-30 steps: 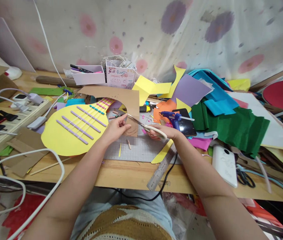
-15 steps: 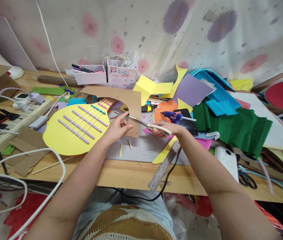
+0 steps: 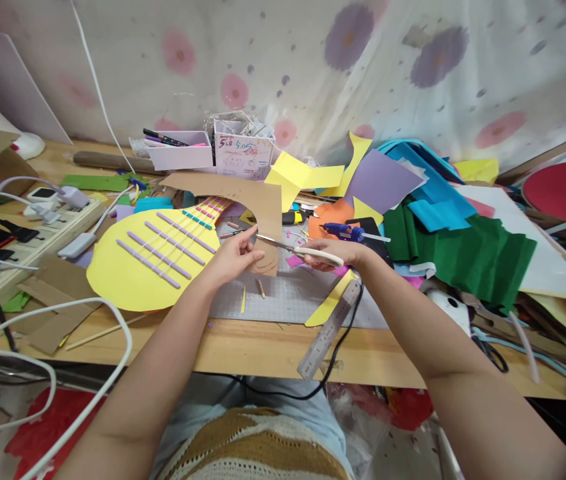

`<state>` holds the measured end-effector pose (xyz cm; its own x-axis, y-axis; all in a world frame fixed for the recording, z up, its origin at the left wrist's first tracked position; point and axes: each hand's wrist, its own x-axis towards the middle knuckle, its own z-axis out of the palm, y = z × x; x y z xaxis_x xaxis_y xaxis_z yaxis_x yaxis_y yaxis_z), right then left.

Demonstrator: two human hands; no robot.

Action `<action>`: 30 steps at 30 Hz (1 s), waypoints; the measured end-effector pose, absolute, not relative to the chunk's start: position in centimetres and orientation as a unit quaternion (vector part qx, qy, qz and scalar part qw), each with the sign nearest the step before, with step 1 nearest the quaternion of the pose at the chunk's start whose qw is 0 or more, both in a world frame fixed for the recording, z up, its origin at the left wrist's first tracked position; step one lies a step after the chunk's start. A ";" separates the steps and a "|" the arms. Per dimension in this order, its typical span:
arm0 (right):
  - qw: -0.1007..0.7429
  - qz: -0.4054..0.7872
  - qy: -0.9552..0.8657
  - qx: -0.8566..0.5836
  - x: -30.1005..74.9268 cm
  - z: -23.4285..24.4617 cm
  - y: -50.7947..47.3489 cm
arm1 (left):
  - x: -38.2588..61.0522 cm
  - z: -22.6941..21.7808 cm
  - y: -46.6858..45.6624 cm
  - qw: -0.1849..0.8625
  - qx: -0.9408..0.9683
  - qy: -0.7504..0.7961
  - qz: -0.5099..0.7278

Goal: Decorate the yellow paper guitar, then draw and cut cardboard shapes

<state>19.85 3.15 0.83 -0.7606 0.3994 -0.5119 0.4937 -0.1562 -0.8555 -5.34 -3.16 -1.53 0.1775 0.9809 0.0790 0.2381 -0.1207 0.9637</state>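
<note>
My right hand (image 3: 331,255) grips a pair of scissors with white handles (image 3: 315,255), its blades pointing left across a sheet of brown cardboard (image 3: 269,207). The cardboard has a curved cut-out along its inner edge and pencil-like curved lines near its lower end. Pinched between the thumb and fingers of my left hand (image 3: 239,253) is the cardboard's lower left edge, close to the blade tips. Just left of that hand lies a yellow paper lute shape (image 3: 150,260) with purple strips and pale strings. Its neck passes beneath the cardboard.
A grey cutting mat (image 3: 283,300) lies under my hands, with a metal ruler (image 3: 330,330) overhanging the table edge. A blue glue gun (image 3: 345,232), green crepe paper (image 3: 467,257) and coloured paper fill the right. A power strip (image 3: 33,253) with cables runs along the left.
The scissor blades look closer together than before, still at the cardboard by my left hand. My right arm has shifted slightly; the left hand stays in place.
</note>
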 end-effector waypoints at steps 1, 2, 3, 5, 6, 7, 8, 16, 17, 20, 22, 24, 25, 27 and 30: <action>0.037 -0.678 0.648 0.346 19.8 1.0 3.1 | -5.4 -1.4 -3.2 0.448 0.624 0.490 0.412; 0.038 -0.677 0.647 0.349 19.7 1.2 3.1 | -5.4 -1.3 -3.2 0.449 0.624 0.491 0.410; 0.037 -0.675 0.647 0.352 19.6 1.4 3.1 | -5.4 -1.3 -3.3 0.451 0.622 0.493 0.408; 0.036 -0.672 0.648 0.357 19.5 1.7 3.1 | -5.4 -1.2 -3.3 0.453 0.618 0.498 0.406; 0.037 -0.672 0.649 0.356 19.5 1.8 3.1 | -5.4 -1.2 -3.3 0.453 0.616 0.499 0.406; 0.040 -0.672 0.650 0.354 19.5 1.9 3.2 | -5.5 -1.2 -3.3 0.454 0.616 0.500 0.407; 0.042 -0.672 0.651 0.351 19.5 1.9 3.3 | -5.5 -1.2 -3.3 0.454 0.616 0.498 0.408; 0.050 -0.658 0.667 0.345 19.7 1.7 3.7 | -6.1 -1.7 -2.9 0.445 0.648 0.483 0.384; 0.047 -0.658 0.670 0.340 19.7 1.7 3.6 | -6.1 -1.7 -2.9 0.439 0.655 0.485 0.378; 0.044 -0.652 0.677 0.338 19.7 1.7 3.4 | -6.4 -1.9 -2.8 0.424 0.670 0.482 0.374; 0.042 -0.644 0.678 0.351 19.7 1.8 3.2 | -6.5 -2.0 -2.7 0.421 0.673 0.481 0.373; 0.046 -0.640 0.678 0.359 19.8 1.8 3.1 | -6.6 -2.0 -2.7 0.420 0.673 0.485 0.369; 0.050 -0.640 0.678 0.358 19.9 1.7 3.1 | -6.6 -2.0 -2.7 0.420 0.671 0.489 0.367; 0.053 -0.645 0.676 0.352 20.0 1.5 3.0 | -6.7 -2.0 -2.7 0.420 0.667 0.498 0.362; 0.033 -0.661 0.668 0.339 20.1 1.0 2.8 | -6.9 -1.6 -2.8 0.426 0.659 0.501 0.364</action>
<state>20.13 2.78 0.97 -0.7674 0.4107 -0.4925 0.4971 -0.1042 -0.8614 -6.85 -2.82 -1.62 0.2322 0.9712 0.0530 0.3504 -0.1344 0.9269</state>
